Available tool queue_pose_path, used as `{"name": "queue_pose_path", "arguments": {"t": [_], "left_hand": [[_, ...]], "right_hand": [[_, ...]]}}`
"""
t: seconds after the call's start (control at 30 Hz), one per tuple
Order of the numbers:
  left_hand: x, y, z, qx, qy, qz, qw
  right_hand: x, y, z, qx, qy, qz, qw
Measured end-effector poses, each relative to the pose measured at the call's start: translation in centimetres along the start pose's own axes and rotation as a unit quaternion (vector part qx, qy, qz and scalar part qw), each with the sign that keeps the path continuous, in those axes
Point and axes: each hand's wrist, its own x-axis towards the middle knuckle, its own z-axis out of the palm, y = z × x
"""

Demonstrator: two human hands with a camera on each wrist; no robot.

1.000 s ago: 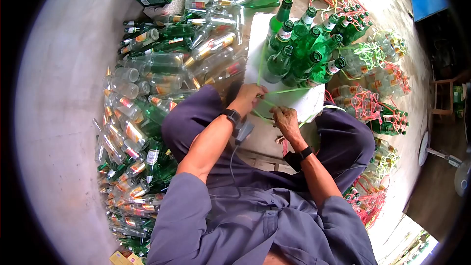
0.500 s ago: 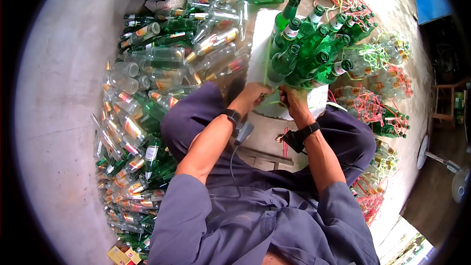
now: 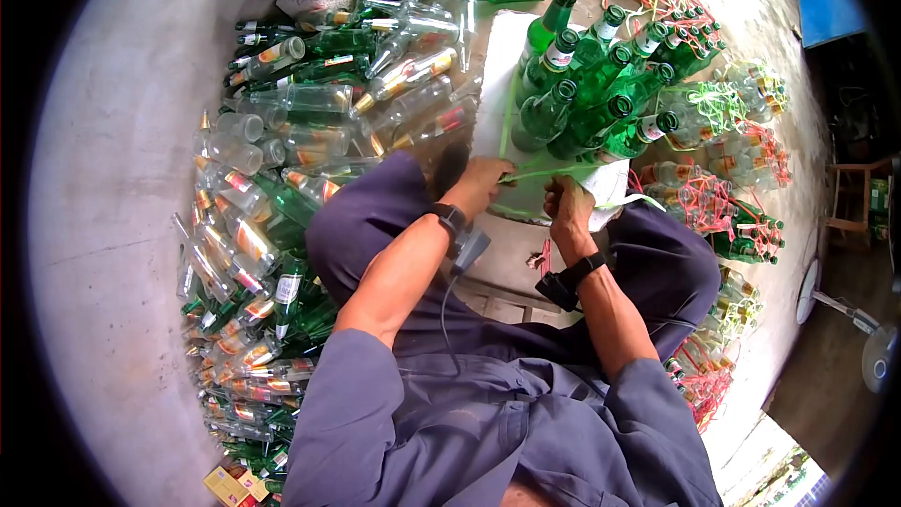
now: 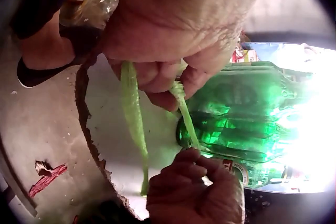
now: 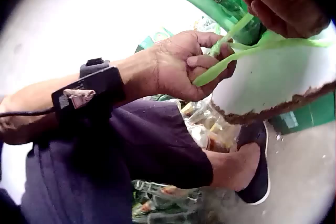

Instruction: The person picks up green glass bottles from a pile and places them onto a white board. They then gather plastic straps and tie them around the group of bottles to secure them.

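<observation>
A slate-grey shirt [image 3: 488,427], dark trousers [image 3: 361,216], black wrist straps [image 3: 587,269] and a white-soled dark shoe [image 5: 255,134] are worn.

A thin light-green plastic strap [image 3: 546,172] is held by the left hand [image 3: 479,185] and the right hand [image 3: 570,201]. Beyond them, upright green glass bottles [image 3: 593,84] are gathered on a flat white board [image 3: 490,122]; clear and green glass bottles [image 3: 251,244] are heaped at the left.
</observation>
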Motion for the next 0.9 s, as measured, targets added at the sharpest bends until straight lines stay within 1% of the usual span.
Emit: {"name": "queue_pose_path", "arguments": {"t": [0.03, 0.07, 0.1, 0.17, 0.2, 0.27, 0.3, 0.4, 0.43, 0.5, 0.53, 0.6, 0.63, 0.67, 0.7, 0.73, 0.77, 0.8, 0.87, 0.9], "left_hand": [[-0.1, 0.0, 0.0, 0.03, -0.013, 0.035, 0.999], [-0.2, 0.0, 0.0, 0.059, -0.026, 0.071, 0.995], [-0.2, 0.1, 0.1, 0.059, -0.026, 0.071, 0.995], [-1.2, 1.6, 0.8, 0.025, -0.009, -0.05, 0.998], [-1.5, 1.9, 1.0, 0.025, -0.009, -0.05, 0.998], [-1.9, 2.3, 1.4, 0.033, -0.012, -0.07, 0.997], [-2.1, 2.5, 1.5, 0.033, -0.012, -0.07, 0.997], [-2.4, 2.7, 1.5, 0.029, -0.004, -0.079, 0.996], [-1.9, 2.2, 1.2, 0.035, -0.014, -0.082, 0.996], [-0.4, 1.1, 0.3, 0.041, -0.023, -0.086, 0.995], [0.1, 0.8, 0.0, 0.052, -0.029, -0.087, 0.994], [1.1, 0.3, -0.5, 0.062, -0.033, -0.088, 0.994], [1.1, 0.5, -0.6, 0.044, -0.007, -0.069, 0.997], [0.9, 0.7, -0.6, 0.027, 0.02, -0.051, 0.998], [1.2, 0.2, -1.2, 0.026, 0.021, -0.051, 0.998], [2.3, -1.2, -2.3, 0.153, -0.001, 0.21, 0.966], [2.2, -1.4, -2.7, 0.268, -0.023, 0.453, 0.85], [2.2, -1.4, -3.1, 0.268, -0.022, 0.453, 0.85], [0.7, 0.1, -2.9, 0.308, 0.004, 0.399, 0.864], [0.7, 0.6, -2.7, 0.308, 0.004, 0.398, 0.864]], "right_hand": [[0.2, 0.5, -0.4, 0.039, 0.012, 0.038, 0.998], [0.7, 1.0, -0.7, 0.068, -0.001, 0.056, 0.996], [1.0, 1.6, -1.0, 0.067, -0.001, 0.056, 0.996], [0.5, 2.0, -0.6, 0.066, -0.051, -0.011, 0.996], [0.2, 1.9, -0.2, 0.066, -0.052, -0.011, 0.996], [-0.7, 1.2, 0.7, -0.022, -0.16, -0.06, 0.985], [-0.7, 1.4, 0.8, -0.022, -0.16, -0.06, 0.985], [0.8, 3.5, 0.2, -0.132, -0.206, -0.037, 0.969], [0.6, 3.3, 0.3, -0.132, -0.207, -0.036, 0.969], [-0.4, 2.7, 0.5, -0.187, -0.219, -0.064, 0.955], [-0.1, 3.0, 0.4, -0.188, -0.219, -0.063, 0.955], [0.6, 3.7, 0.2, -0.214, -0.215, -0.123, 0.945], [0.5, 3.5, 0.3, -0.215, -0.216, -0.123, 0.944], [0.3, 3.3, 0.3, -0.229, -0.216, -0.099, 0.944], [0.1, 3.0, 0.4, -0.243, -0.215, -0.075, 0.943], [-0.1, 2.8, 0.7, -0.243, -0.216, -0.075, 0.943], [-0.4, 2.7, 1.1, -0.195, -0.222, -0.055, 0.954], [-0.6, 2.6, 1.5, -0.147, -0.227, -0.034, 0.962], [-0.9, 2.2, 2.1, -0.138, -0.224, -0.03, 0.964], [-1.0, 2.0, 2.4, -0.128, -0.219, -0.024, 0.967]]}}
